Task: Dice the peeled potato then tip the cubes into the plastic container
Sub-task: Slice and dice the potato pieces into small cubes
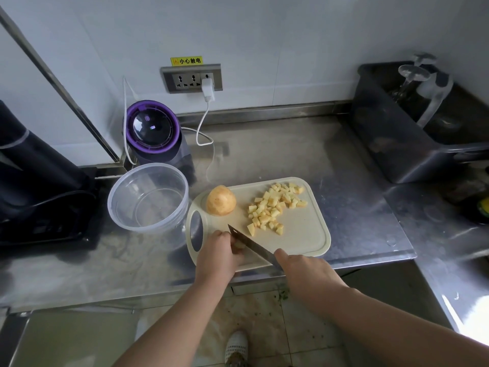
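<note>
Looking down from head height, a person stands at a steel counter [304, 154] with both bare forearms reaching to a pale cutting board [304, 234]. The left hand [218, 254] lies at the board's near left corner, fingers curled down over a small piece of potato [239, 245] that is mostly hidden beneath them. The right hand [304, 268] is wrapped around the handle of a knife [251, 243], forefinger stretched along the top; the handle itself is hidden. The blade runs diagonally away toward the left, its flat side just beside the left fingers, its tip pointing toward the board's oval handle hole.

A rounded potato half [221, 200] sits at the board's far left, apart from the hands. A loose pile of cubes [275, 206] spreads over the board's far right part, some lying close to the blade tip.

An empty clear container [148, 198] stands on the counter just left of the board, near the potato half. Behind it stands a purple-ringed appliance [153, 132], with a white cable running to a wall socket [191, 78]. A dark tub [412, 123] holding glassware sits at the far right.
</note>
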The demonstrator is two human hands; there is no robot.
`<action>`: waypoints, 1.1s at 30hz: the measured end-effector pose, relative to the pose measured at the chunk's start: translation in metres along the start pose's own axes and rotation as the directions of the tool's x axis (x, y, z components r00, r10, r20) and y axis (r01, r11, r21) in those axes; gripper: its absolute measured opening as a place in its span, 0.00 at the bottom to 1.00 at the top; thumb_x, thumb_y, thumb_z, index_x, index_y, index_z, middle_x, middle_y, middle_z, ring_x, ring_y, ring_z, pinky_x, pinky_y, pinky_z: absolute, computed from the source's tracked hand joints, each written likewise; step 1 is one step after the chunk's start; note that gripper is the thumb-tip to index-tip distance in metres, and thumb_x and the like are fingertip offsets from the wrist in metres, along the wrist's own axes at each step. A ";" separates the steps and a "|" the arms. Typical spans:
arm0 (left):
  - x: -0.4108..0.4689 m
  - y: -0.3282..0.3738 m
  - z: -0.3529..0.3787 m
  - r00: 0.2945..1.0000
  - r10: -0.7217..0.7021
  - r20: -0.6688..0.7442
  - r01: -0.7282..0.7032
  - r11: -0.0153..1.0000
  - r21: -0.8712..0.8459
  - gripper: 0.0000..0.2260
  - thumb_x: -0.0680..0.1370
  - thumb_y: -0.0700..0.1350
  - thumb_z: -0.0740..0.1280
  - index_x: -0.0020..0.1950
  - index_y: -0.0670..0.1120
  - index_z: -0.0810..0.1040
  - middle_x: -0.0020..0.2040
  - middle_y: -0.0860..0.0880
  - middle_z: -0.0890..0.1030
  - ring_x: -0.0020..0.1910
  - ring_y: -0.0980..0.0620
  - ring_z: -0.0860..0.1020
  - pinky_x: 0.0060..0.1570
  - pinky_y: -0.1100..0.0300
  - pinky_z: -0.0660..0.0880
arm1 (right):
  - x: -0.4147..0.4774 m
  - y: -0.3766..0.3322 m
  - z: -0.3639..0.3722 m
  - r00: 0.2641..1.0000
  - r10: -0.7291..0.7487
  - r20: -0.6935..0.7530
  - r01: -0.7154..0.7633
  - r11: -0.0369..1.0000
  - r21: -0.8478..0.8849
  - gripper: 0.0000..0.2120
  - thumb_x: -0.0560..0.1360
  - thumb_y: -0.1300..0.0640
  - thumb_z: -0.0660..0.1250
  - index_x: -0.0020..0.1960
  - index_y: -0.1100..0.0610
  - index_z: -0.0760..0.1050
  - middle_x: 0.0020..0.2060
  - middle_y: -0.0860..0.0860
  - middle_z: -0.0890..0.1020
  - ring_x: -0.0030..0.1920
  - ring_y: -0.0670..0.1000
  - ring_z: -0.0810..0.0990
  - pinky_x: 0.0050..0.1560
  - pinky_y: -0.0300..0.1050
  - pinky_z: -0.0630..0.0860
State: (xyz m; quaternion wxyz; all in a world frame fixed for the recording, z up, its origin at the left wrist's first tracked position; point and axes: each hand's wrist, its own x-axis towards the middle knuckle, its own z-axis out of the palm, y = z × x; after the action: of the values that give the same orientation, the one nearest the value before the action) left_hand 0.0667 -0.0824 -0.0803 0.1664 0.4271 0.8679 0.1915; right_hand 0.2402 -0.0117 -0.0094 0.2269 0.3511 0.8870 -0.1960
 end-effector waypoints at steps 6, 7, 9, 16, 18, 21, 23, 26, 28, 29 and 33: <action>0.017 0.016 0.007 0.999 0.049 -0.009 -0.049 0.999 0.011 0.10 0.74 0.52 0.70 0.50 0.47 0.80 0.46 0.53 0.82 0.43 0.55 0.80 0.45 0.59 0.79 | 0.000 0.035 -0.007 0.995 0.076 -0.063 -0.078 0.997 -0.029 0.16 0.78 0.67 0.59 0.59 0.49 0.62 0.43 0.51 0.79 0.40 0.51 0.81 0.46 0.50 0.82; 0.022 0.022 0.008 0.998 0.060 -0.006 -0.060 0.998 0.006 0.10 0.75 0.52 0.70 0.50 0.47 0.80 0.45 0.52 0.83 0.43 0.54 0.80 0.46 0.59 0.78 | 0.000 0.040 -0.009 0.995 0.076 -0.069 -0.078 0.996 -0.032 0.16 0.78 0.66 0.59 0.59 0.49 0.62 0.43 0.51 0.80 0.40 0.52 0.81 0.46 0.51 0.82; 0.030 0.032 0.012 0.997 0.079 0.014 -0.079 0.997 -0.009 0.10 0.75 0.52 0.69 0.50 0.47 0.81 0.46 0.52 0.83 0.44 0.54 0.80 0.45 0.61 0.77 | -0.001 0.049 -0.011 0.994 0.080 -0.077 -0.081 0.996 -0.020 0.13 0.79 0.64 0.58 0.59 0.49 0.62 0.44 0.50 0.79 0.40 0.51 0.80 0.45 0.50 0.82; 0.036 0.038 0.003 0.986 0.094 0.134 -0.063 0.974 -0.218 0.10 0.75 0.46 0.71 0.55 0.47 0.82 0.50 0.52 0.83 0.48 0.55 0.80 0.48 0.63 0.74 | -0.006 0.061 -0.025 0.991 0.039 -0.126 -0.041 0.999 -0.014 0.06 0.83 0.58 0.54 0.58 0.50 0.62 0.46 0.51 0.79 0.40 0.51 0.80 0.41 0.45 0.79; 0.035 0.028 -0.015 0.989 0.097 0.109 -0.069 0.969 -0.236 0.09 0.75 0.44 0.71 0.55 0.46 0.82 0.50 0.52 0.83 0.49 0.56 0.80 0.50 0.64 0.74 | -0.003 0.061 -0.025 0.994 -0.002 -0.107 -0.004 0.999 -0.054 0.07 0.83 0.57 0.54 0.60 0.48 0.61 0.46 0.49 0.78 0.38 0.49 0.78 0.35 0.40 0.75; 0.041 0.008 -0.044 0.996 0.062 -0.071 -0.076 0.973 -0.217 0.08 0.76 0.40 0.70 0.54 0.45 0.82 0.50 0.50 0.83 0.49 0.51 0.81 0.53 0.55 0.77 | 0.004 0.058 -0.023 0.998 -0.046 -0.045 0.040 0.991 -0.132 0.13 0.83 0.58 0.56 0.64 0.47 0.60 0.50 0.49 0.79 0.38 0.49 0.77 0.35 0.39 0.74; 0.050 0.000 -0.059 0.981 0.060 -0.182 -0.094 0.979 -0.180 0.11 0.75 0.39 0.69 0.57 0.45 0.80 0.52 0.47 0.81 0.50 0.48 0.80 0.53 0.52 0.77 | 0.009 0.057 -0.022 0.997 -0.069 -0.025 0.063 0.983 -0.170 0.15 0.82 0.59 0.57 0.66 0.47 0.60 0.52 0.50 0.80 0.41 0.50 0.80 0.40 0.41 0.79; 0.065 0.002 -0.067 0.982 0.069 -0.173 -0.094 0.985 -0.144 0.20 0.74 0.42 0.71 0.66 0.45 0.73 0.61 0.46 0.74 0.58 0.47 0.76 0.58 0.54 0.73 | 0.021 0.058 -0.024 0.997 -0.064 -0.032 0.056 0.976 -0.208 0.20 0.82 0.62 0.56 0.70 0.47 0.58 0.46 0.48 0.78 0.36 0.48 0.76 0.34 0.38 0.73; 0.074 0.008 -0.064 0.996 0.012 -0.088 -0.021 0.994 -0.107 0.28 0.73 0.48 0.72 0.71 0.46 0.67 0.66 0.46 0.70 0.64 0.47 0.71 0.59 0.54 0.70 | 0.028 0.061 -0.027 0.998 -0.041 -0.050 0.029 0.975 -0.221 0.21 0.82 0.62 0.56 0.71 0.48 0.57 0.42 0.48 0.76 0.32 0.46 0.72 0.29 0.38 0.68; 0.078 0.011 -0.061 0.999 -0.025 -0.048 0.021 0.996 -0.087 0.31 0.73 0.50 0.72 0.72 0.46 0.66 0.67 0.46 0.70 0.66 0.46 0.70 0.60 0.53 0.69 | 0.031 0.063 -0.028 0.998 -0.032 -0.059 0.018 0.973 -0.230 0.21 0.82 0.62 0.56 0.72 0.48 0.57 0.39 0.47 0.75 0.31 0.46 0.72 0.28 0.38 0.67; 0.090 0.013 -0.053 0.996 -0.087 -0.024 0.086 0.996 -0.031 0.25 0.72 0.50 0.72 0.67 0.44 0.72 0.61 0.44 0.77 0.60 0.44 0.74 0.56 0.54 0.71 | 0.043 0.070 -0.031 0.997 -0.003 -0.083 -0.017 0.971 -0.240 0.20 0.82 0.62 0.55 0.71 0.47 0.57 0.39 0.48 0.77 0.32 0.49 0.75 0.29 0.40 0.69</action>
State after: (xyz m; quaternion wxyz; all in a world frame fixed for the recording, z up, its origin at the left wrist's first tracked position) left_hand -0.0010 -0.0129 -0.0389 0.1698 0.3840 0.8847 0.2023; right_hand 0.2540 0.0743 -0.0206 0.2315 0.3320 0.9116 -0.0719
